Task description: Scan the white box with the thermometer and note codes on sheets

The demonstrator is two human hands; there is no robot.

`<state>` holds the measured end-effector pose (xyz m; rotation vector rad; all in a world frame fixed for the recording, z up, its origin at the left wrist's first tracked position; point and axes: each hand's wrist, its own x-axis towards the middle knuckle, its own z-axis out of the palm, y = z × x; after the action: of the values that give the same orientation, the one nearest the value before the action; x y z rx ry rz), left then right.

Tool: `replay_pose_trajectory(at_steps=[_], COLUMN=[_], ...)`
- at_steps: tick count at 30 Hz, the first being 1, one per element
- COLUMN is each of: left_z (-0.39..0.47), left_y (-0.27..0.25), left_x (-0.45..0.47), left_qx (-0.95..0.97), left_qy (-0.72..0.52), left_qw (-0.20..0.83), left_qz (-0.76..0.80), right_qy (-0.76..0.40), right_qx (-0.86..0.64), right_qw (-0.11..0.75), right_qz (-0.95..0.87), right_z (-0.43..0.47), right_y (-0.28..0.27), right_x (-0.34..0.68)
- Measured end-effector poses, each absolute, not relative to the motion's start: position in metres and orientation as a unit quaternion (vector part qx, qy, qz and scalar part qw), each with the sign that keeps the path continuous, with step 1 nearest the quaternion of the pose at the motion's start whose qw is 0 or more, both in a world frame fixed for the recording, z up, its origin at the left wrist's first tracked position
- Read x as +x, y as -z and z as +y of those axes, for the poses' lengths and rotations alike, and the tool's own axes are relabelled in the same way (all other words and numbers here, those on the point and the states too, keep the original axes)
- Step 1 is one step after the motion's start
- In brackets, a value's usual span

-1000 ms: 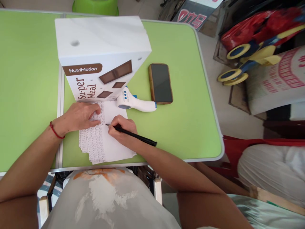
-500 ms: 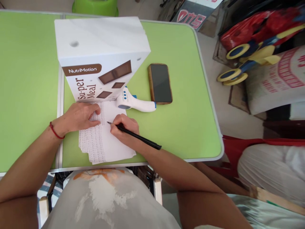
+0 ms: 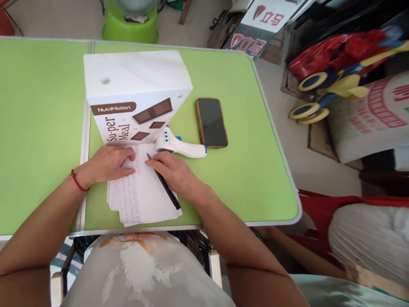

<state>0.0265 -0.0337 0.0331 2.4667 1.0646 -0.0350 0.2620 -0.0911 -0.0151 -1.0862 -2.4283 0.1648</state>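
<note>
A stack of papers (image 3: 156,200) lies near the table's front edge, rows of handwriting down its left part and blank paper on the right. My left hand (image 3: 111,163) rests on the written part, thumb and index finger apart, the other fingers mostly out of sight. Over the blank part, my right hand (image 3: 174,172) is closed around a black pen (image 3: 168,189). The tip points away from me, and the barrel slants back beneath the palm side. Just beyond the right hand lies a white handheld infrared thermometer (image 3: 183,148), touching the paper's top edge.
A white NutriMotion box (image 3: 137,74) stands behind the papers. To its right, a phone (image 3: 211,122) in a brown case lies on the green table (image 3: 249,179). Beyond the table are a green stool (image 3: 131,30) and a printed sack (image 3: 370,115). Another person's arm (image 3: 294,247) shows at lower right.
My right hand has turned, so the pen's back end has swung down and left toward the paper. The left hand stays on the stack. The view has tilted slightly upward.
</note>
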Motion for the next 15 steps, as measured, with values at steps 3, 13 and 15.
replay_pose_trajectory(at_steps=[3,13,15], left_z=[-0.037,-0.049,-0.043], left_y=[-0.029,-0.032,-0.031], left_x=[0.026,0.019,0.017], left_qx=[0.906,0.782,0.717], left_qy=[-0.026,-0.463,-0.509], left_qw=[0.208,-0.05,-0.049], left_qz=[0.367,0.415,0.473], right_qy=[-0.032,0.097,0.12], right_qx=[-0.386,-0.467,-0.555], right_qw=[0.191,0.326,0.281], right_qz=[-0.902,-0.816,-0.774], right_z=[-0.091,-0.088,-0.086], right_y=[0.013,0.006,0.006], right_x=[0.262,0.271,0.274])
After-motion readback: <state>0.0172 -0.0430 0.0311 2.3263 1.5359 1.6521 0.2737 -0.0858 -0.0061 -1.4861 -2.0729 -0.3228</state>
